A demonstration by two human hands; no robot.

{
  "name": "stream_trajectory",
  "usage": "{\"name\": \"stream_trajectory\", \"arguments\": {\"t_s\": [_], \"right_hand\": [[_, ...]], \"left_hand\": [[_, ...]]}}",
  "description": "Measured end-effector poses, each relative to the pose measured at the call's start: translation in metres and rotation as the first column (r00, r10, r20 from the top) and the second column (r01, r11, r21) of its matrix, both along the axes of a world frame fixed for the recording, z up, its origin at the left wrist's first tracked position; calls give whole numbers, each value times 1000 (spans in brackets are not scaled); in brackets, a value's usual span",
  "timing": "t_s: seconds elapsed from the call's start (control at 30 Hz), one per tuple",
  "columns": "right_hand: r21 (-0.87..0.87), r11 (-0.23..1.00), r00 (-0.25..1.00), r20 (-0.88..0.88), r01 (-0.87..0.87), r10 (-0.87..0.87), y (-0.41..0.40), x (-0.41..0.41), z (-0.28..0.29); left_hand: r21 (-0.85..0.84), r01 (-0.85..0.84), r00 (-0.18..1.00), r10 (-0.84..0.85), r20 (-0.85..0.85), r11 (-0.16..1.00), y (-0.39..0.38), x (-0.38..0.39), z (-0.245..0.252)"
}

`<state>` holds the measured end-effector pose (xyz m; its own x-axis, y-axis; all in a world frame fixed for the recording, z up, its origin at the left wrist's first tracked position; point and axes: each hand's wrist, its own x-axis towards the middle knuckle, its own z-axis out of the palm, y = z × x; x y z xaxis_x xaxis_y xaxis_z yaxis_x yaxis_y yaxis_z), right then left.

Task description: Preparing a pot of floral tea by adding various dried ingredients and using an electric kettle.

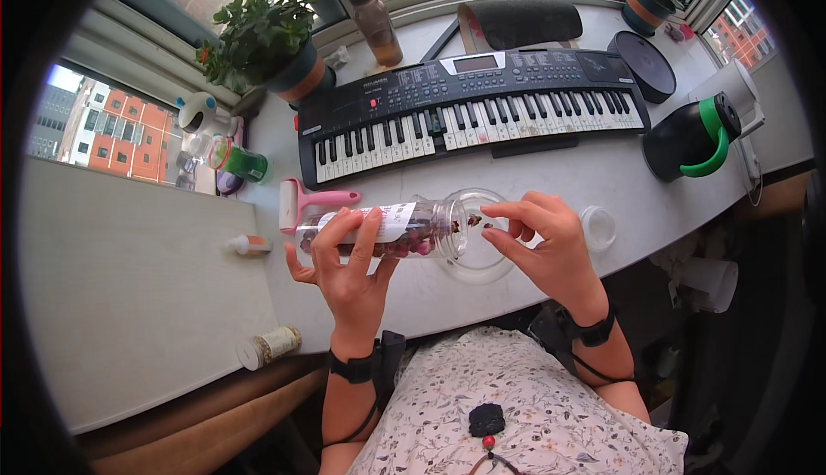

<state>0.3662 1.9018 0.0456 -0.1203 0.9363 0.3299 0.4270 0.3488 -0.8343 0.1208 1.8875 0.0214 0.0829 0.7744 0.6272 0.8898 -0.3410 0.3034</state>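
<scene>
My left hand (348, 268) is wrapped around a clear jar (423, 207) of dried rosebuds (413, 242). The jar lies nearly level in the air, its uncapped mouth facing right, and bears a white printed label. Just beyond the mouth is my right hand (548, 242), thumb and forefinger apart. Two small dried buds (475, 220) show between the jar's mouth and those fingertips; whether they are in the air or in the bowl behind is unclear. Beneath stands a round clear glass bowl (477, 273), partly hidden by the jar. A round translucent lid (599, 228) rests right of my right hand.
An electronic keyboard (471, 113) spans the white table. A pink lint roller (316, 199), a small white bottle (250, 244) and a lidded jar (270, 347) are at left. At right stands a black jug with a green handle (684, 139). A potted plant (264, 49) stands behind.
</scene>
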Motion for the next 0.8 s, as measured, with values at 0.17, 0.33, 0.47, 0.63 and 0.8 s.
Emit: {"name": "stream_trajectory", "arguments": {"t_s": [0.17, 0.33, 0.47, 0.63, 0.8], "right_hand": [[181, 980, 981, 185, -88, 54, 3, -6, 6], [218, 971, 927, 375, -102, 13, 8, -12, 2], [137, 986, 974, 216, -95, 63, 5, -10, 6], [79, 997, 990, 143, 0, -12, 3, -1, 7], [57, 977, 969, 151, -205, 194, 7, -3, 5]], "left_hand": [[32, 60, 995, -57, -77, 998, -1, 0, 0], [36, 48, 992, -44, -117, 998, -4, 8, 4], [14, 16, 998, -15, -65, 1000, -2, 7, 2], [9, 5, 1000, -5, -31, 1000, -2, 0, 1], [6, 32, 998, -32, -55, 999, -2, 10, 5]]}}
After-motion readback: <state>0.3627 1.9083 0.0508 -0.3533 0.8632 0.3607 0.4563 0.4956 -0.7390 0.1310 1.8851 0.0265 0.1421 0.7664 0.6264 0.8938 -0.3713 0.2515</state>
